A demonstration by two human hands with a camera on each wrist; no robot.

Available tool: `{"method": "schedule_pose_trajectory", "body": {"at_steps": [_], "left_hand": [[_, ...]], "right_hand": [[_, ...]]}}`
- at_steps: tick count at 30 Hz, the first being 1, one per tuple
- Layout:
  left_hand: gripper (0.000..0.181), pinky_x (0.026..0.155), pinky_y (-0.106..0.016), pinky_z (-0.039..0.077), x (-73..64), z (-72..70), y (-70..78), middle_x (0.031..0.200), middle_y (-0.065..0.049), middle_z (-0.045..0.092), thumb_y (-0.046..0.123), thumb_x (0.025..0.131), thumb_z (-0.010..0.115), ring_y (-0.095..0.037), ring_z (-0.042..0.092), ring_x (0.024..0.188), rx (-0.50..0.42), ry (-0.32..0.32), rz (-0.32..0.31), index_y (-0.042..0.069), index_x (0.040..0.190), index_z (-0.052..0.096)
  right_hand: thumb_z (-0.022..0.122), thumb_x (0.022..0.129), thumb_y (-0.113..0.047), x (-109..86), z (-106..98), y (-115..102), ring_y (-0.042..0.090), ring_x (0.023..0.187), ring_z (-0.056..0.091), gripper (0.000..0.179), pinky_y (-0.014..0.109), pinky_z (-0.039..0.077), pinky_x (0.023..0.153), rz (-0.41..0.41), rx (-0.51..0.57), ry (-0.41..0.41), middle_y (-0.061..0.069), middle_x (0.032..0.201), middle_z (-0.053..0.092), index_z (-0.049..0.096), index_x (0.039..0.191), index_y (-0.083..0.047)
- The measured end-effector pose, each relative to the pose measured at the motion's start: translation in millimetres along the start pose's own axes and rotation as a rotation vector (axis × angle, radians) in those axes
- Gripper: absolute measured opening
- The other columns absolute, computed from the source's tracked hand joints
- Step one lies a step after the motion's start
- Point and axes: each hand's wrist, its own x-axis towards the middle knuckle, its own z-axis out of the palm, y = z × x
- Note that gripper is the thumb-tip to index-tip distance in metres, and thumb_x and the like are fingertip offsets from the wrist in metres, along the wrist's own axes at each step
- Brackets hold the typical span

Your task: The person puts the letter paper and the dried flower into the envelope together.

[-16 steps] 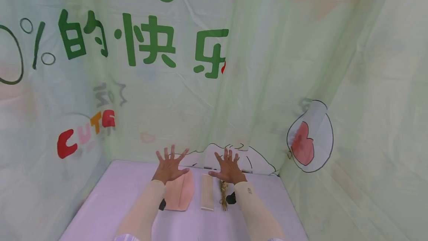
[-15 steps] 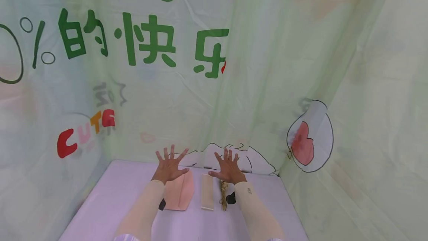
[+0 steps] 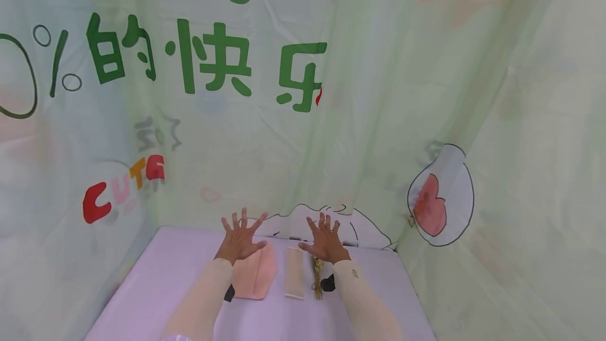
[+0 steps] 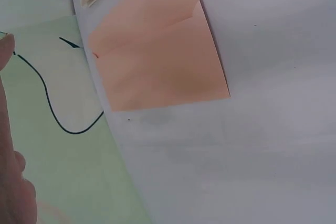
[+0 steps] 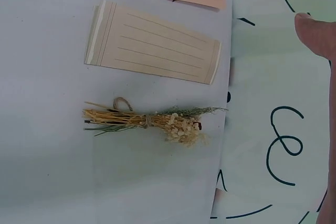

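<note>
Both hands are held up over the far part of the table with fingers spread, holding nothing. My left hand overlaps the top of a pink envelope in the head view. The left wrist view shows that envelope lying flat, its flap folded over. My right hand is nearest a small bundle of dried flowers, tied with twine. Between envelope and bundle lies a lined, cream-coloured letter sheet, apparently folded, its ends slightly raised. In the wrist views only part of each hand shows at the outer edge.
A lilac cloth covers the table. Behind it hangs a pale green curtain with printed letters and drawings, closing in the back and both sides. The black wrist camera shows beside the right forearm.
The whole head view has shifted very slightly right and down. Both hands keep their spread pose, and the envelope, letter sheet and dried flowers stay where they were.
</note>
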Motion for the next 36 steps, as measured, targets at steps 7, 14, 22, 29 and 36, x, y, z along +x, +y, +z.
{"method": "schedule_pose_trajectory", "body": {"at_steps": [7,14,22,29,36], "left_hand": [[0.083,0.113,-0.092,0.028,-1.8,9.8,-1.0,0.17,-0.041,0.032,0.064,0.101,0.063,-0.07,0.042,0.148,0.042,-0.007,0.015,0.034,0.171,0.029],[0.081,0.11,-0.093,0.029,-1.8,26.0,-2.9,0.169,-0.041,0.034,0.066,0.102,0.061,-0.07,0.043,0.146,0.024,0.005,0.023,0.032,0.171,0.035],[0.078,0.11,-0.094,0.025,-9.2,35.3,5.8,0.167,-0.044,0.034,0.056,0.102,0.066,-0.073,0.04,0.146,-0.066,-0.029,0.005,0.03,0.169,0.037],[0.074,0.106,-0.096,0.028,-29.6,54.3,11.6,0.163,-0.047,0.037,0.048,0.103,0.068,-0.076,0.043,0.14,-0.149,-0.054,-0.01,0.03,0.167,0.038],[0.068,0.104,-0.095,0.033,-43.5,69.2,9.6,0.162,-0.045,0.04,0.043,0.103,0.072,-0.075,0.048,0.135,-0.159,-0.093,-0.075,0.026,0.163,0.045]], "right_hand": [[0.065,0.099,-0.055,-5.4,-8,-7,0.064,0.163,0.015,0.091,0.083,0.01,0.127,0.022,0.013,-0.025,0.041,0.175,0.017,0.036,0.169,-0.005],[0.065,0.101,-0.057,-9.7,1,-2,0.065,0.162,0.018,0.091,0.084,0.01,0.125,0.008,0.025,-0.023,0.042,0.174,0.02,0.036,0.169,-0.004],[0.067,0.098,-0.056,-15.4,6,-1,0.064,0.162,0.021,0.091,0.084,0.014,0.125,0.009,0.051,-0.017,0.041,0.173,0.024,0.04,0.167,-0.003],[0.07,0.098,-0.05,-18.1,20,-7,0.062,0.162,0.023,0.087,0.081,0.018,0.126,0.051,0.091,-0.043,0.04,0.173,0.027,0.041,0.167,-0.004],[0.073,0.096,-0.05,-20.9,34,-10,0.06,0.16,0.03,0.087,0.081,0.021,0.125,0.064,0.092,-0.054,0.039,0.171,0.033,0.045,0.164,-0.004]]}}
